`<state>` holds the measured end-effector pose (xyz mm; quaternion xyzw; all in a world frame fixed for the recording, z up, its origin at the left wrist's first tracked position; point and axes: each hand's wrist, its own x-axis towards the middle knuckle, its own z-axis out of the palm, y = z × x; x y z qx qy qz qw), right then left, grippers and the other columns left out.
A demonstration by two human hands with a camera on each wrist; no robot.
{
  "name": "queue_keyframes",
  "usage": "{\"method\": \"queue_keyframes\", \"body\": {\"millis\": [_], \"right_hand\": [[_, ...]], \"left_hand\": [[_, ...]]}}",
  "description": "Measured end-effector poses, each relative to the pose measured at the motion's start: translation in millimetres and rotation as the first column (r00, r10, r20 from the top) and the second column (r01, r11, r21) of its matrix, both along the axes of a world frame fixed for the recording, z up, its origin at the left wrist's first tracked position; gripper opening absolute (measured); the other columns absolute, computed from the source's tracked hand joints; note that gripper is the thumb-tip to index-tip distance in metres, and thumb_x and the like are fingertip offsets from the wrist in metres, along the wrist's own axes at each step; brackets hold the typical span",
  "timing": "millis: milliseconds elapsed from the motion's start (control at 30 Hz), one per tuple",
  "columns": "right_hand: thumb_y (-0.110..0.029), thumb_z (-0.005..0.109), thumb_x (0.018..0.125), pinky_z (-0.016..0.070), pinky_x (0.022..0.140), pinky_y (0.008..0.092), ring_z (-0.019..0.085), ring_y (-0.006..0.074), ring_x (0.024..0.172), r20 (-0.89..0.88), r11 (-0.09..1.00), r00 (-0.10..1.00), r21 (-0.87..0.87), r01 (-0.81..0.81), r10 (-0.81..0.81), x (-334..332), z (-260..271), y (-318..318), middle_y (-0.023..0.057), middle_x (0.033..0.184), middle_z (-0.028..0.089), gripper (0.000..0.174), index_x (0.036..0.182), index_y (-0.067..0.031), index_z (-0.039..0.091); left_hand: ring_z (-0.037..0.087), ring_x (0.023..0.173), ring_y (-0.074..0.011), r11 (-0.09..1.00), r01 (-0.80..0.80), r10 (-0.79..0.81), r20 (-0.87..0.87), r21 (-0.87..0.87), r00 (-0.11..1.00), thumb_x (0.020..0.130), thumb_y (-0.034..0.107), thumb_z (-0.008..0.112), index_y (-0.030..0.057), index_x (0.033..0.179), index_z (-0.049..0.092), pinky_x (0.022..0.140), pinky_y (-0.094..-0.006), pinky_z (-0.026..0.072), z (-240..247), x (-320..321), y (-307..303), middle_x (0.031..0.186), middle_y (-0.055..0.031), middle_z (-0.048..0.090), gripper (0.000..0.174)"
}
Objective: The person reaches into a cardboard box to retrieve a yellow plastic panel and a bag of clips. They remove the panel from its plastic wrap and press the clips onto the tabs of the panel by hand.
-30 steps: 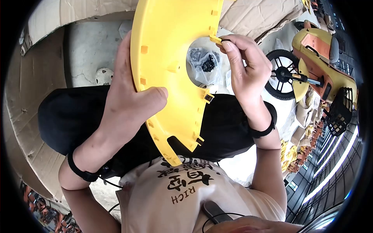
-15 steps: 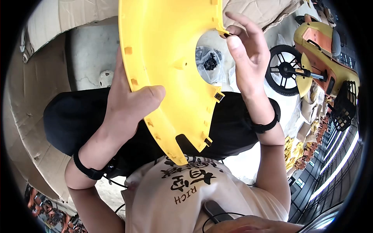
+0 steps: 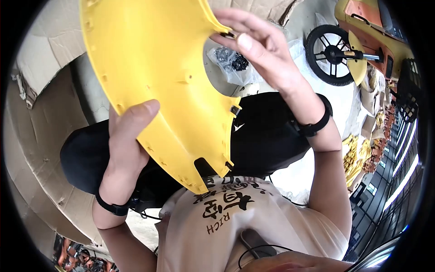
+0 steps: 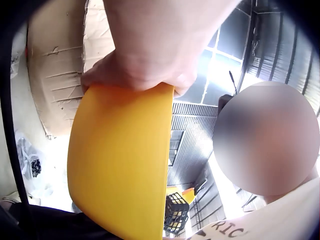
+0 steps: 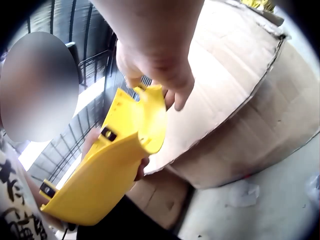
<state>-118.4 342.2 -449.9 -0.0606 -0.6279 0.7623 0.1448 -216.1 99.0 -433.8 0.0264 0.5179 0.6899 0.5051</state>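
Observation:
A curved yellow plastic panel [image 3: 163,90] is held over the lap, its inner side toward the head camera. My left hand [image 3: 129,136] grips its outer edge, thumb over the inner face. My right hand [image 3: 260,50] pinches a tab with a black clip [image 3: 228,35] at the upper end of the round cutout. More black clips sit on the edge, one below the cutout [image 3: 235,109] and one near the lower tip [image 3: 229,165]. The left wrist view shows the panel's smooth outer face [image 4: 120,160]; in the right wrist view, my right hand [image 5: 160,70] is at the panel's far end.
A clear plastic bag [image 3: 231,63] of small black parts lies on the floor beyond the knees. Large cardboard sheets [image 3: 50,149] stand at the left and top. At the right are a yellow-orange vehicle with a black wheel [image 3: 331,54] and a heap of yellow parts [image 3: 358,156].
The panel has shifted left and tilted, with both hands moving along with it. My right hand's fingers have spread from their earlier bent pose and now reach behind the panel's edge.

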Motion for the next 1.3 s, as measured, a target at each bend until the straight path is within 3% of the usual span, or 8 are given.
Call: {"method": "queue_keyframes", "body": {"millis": [167,267,333,533,1067,1133,1233,1300], "right_hand": [[-0.02,0.055,0.098,0.0545,0.086,0.0301,0.068,0.0196,0.095,0.7,0.819,0.679,0.246,-0.518,0.219,8.1,-63.9,101.7,0.0095,0.1,0.071,0.028,0.108,0.0031,0.067],[-0.013,0.063,0.078,0.055,0.075,0.0362,0.07,0.0274,0.078,0.982,0.308,0.186,0.165,-0.937,0.037,16.4,-169.4,120.9,0.02,0.079,0.07,0.022,0.086,0.0057,0.071],[-0.015,0.063,0.078,0.055,0.078,0.0396,0.07,0.0347,0.087,0.959,0.026,0.171,0.181,-0.983,-0.225,33.3,-252.4,119.6,0.023,0.087,0.07,0.022,0.087,0.0029,0.071],[-0.012,0.058,0.085,0.0529,0.09,0.0424,0.065,0.0343,0.105,0.707,0.419,0.353,0.67,-0.613,-0.613,52.8,-344.0,95.6,0.0222,0.11,0.067,0.024,0.104,-0.0044,0.069],[-0.011,0.063,0.08,0.0545,0.083,0.0435,0.066,0.0374,0.101,0.706,0.35,0.405,0.666,-0.659,-0.581,38.8,-284.0,106.5,0.0227,0.101,0.069,0.016,0.092,-0.0026,0.07],[-0.01,0.065,0.08,0.0567,0.078,0.0396,0.07,0.0333,0.09,0.929,0.129,0.289,0.324,-0.937,-0.232,28.0,-256.3,111.2,0.0206,0.094,0.071,0.021,0.098,-0.002,0.071],[0.0,0.057,0.089,0.0585,0.06,0.028,0.07,0.0187,0.062,0.905,0.726,0.425,0.291,-0.624,0.003,3.6,-161.1,106.0,0.0145,0.077,0.069,0.016,0.1,0.0061,0.066],[0.0,0.052,0.096,0.059,0.069,0.0273,0.07,0.0184,0.08,0.757,0.907,0.644,0.189,-0.377,0.111,-15.0,-97.4,103.3,0.0134,0.087,0.068,0.019,0.11,0.0088,0.063]], "left_hand": [[0.064,0.091,-0.0205,0.927,-0.374,0.373,0.023,0.039,0.928,0.087,0.019,0.056,-0.0053,0.109,0.059,0.08,-0.0311,0.0515,4.5,-23.4,-10.5,0.099,-0.0114,0.064,0.033],[0.064,0.092,-0.0208,0.93,-0.362,0.363,-0.005,0.061,0.932,0.087,0.019,0.056,-0.0057,0.112,0.058,0.081,-0.0312,0.0512,5.3,-26.3,-11.1,0.101,-0.0119,0.064,0.035],[0.065,0.092,-0.0211,0.931,-0.36,0.362,-0.024,0.066,0.932,0.087,0.019,0.056,-0.0062,0.114,0.057,0.081,-0.031,0.052,10.9,-22.8,-3.8,0.102,-0.0128,0.065,0.036],[0.065,0.094,-0.0233,0.962,-0.259,0.266,-0.072,0.091,0.961,0.085,0.02,0.057,-0.0061,0.119,0.054,0.081,-0.0325,0.0521,16.4,-25.2,5.5,0.105,-0.0143,0.065,0.043],[0.065,0.096,-0.0244,0.973,-0.211,0.216,-0.05,0.09,0.975,0.086,0.022,0.056,-0.006,0.123,0.052,0.084,-0.035,0.0533,8.0,-23.9,14.1,0.108,-0.0163,0.064,0.047],[0.065,0.096,-0.0245,0.975,-0.208,0.214,-0.069,0.079,0.974,0.086,0.022,0.056,-0.0061,0.123,0.052,0.084,-0.0353,0.0534,5.0,-25.8,11.1,0.108,-0.0162,0.064,0.047],[0.052,0.119,-0.0219,0.979,-0.176,0.175,0.02,0.102,0.984,0.083,0.015,0.06,0.0013,0.141,0.031,0.099,-0.0347,0.0437,7.2,-28.0,9.4,0.128,-0.0142,0.051,0.067],[0.048,0.123,-0.021,0.987,-0.147,0.151,-0.063,0.069,0.986,0.083,0.014,0.063,0.0018,0.146,0.025,0.102,-0.0344,0.0412,13.0,-26.5,11.4,0.134,-0.014,0.046,0.075]]}}
